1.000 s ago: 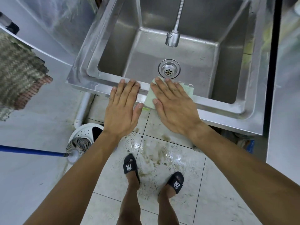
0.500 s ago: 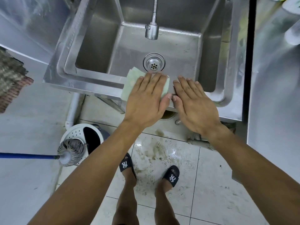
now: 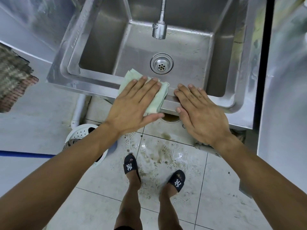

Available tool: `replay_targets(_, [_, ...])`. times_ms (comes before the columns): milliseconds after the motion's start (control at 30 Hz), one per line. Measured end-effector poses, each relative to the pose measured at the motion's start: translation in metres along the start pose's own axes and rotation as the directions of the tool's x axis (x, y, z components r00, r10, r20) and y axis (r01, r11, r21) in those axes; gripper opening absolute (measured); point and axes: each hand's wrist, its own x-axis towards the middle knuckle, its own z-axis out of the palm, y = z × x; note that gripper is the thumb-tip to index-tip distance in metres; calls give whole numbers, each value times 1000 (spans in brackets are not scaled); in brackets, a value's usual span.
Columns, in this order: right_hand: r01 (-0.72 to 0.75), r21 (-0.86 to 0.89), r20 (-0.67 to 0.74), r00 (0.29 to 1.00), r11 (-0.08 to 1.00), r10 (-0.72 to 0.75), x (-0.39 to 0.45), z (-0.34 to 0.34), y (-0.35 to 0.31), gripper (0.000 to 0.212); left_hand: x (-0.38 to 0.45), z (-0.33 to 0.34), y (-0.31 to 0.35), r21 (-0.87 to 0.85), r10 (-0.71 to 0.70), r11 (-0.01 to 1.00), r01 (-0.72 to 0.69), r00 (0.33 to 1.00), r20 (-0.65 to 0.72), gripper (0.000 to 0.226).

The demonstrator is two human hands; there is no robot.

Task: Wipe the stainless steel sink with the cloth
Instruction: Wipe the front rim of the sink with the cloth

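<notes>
1. Cloth (image 3: 157,101) lies on the sink (image 3: 93,86) front rim, at 7 o'clock from the drain (image 3: 161,63).
2. Left hand (image 3: 132,107) presses it, fingers straight.
3. Right hand (image 3: 201,112) rests flat on the rim at 3 o'clock of the cloth.
4. Basin holds only the drain.

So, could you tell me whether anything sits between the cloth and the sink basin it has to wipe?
Nothing visible does. The left hand presses the cloth flat on the sink's front rim, and the basin beyond holds only the drain.

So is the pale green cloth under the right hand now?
No, the pale green cloth lies under the flat left hand on the steel sink's front rim; the right hand rests bare beside it.
</notes>
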Motion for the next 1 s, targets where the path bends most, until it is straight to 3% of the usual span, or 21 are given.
replay_targets(133, [-2, 9, 3, 1000, 1000, 2, 0, 0, 0, 56, 39, -3, 28, -73, -146, 986, 149, 988, 48, 75])
replay_targets(233, [-6, 19, 10, 1000, 1000, 6, -1, -1, 2, 55, 18, -3, 19, -118, -61, 991, 66, 997, 46, 67])
replay_targets(333, [-10, 33, 12, 1000, 999, 10, -1, -2, 1, 55, -21, -6, -33, -100, -24, 994, 31, 997, 73, 62])
replay_targets(433, [-34, 33, -1, 999, 999, 34, -1, -1, -2, 54, -44, -11, -79, -68, -115, 990, 123, 987, 113, 64])
replay_targets(567, [-106, 9, -20, 994, 994, 106, 3, 2, -14, 55, -22, -4, -22, -70, -281, 956, 284, 958, 54, 71])
replay_targets(667, [-142, 6, -29, 989, 990, 142, 7, 2, -21, 57, -17, -2, 0, -104, -201, 973, 206, 978, 52, 70])
replay_targets(800, [-127, 17, -9, 992, 992, 127, 17, 1, -32, 56, -37, -2, -54, -75, -110, 991, 114, 993, 53, 66])
replay_targets(933, [-78, 36, 22, 997, 996, 77, 41, 5, -60, 57, -66, -4, -120, -49, -276, 959, 278, 960, 49, 66])
replay_targets(1000, [-87, 38, 1, 996, 995, 87, 55, 9, -77, 57, -63, -5, -119, -83, -390, 917, 389, 921, 2, 71])
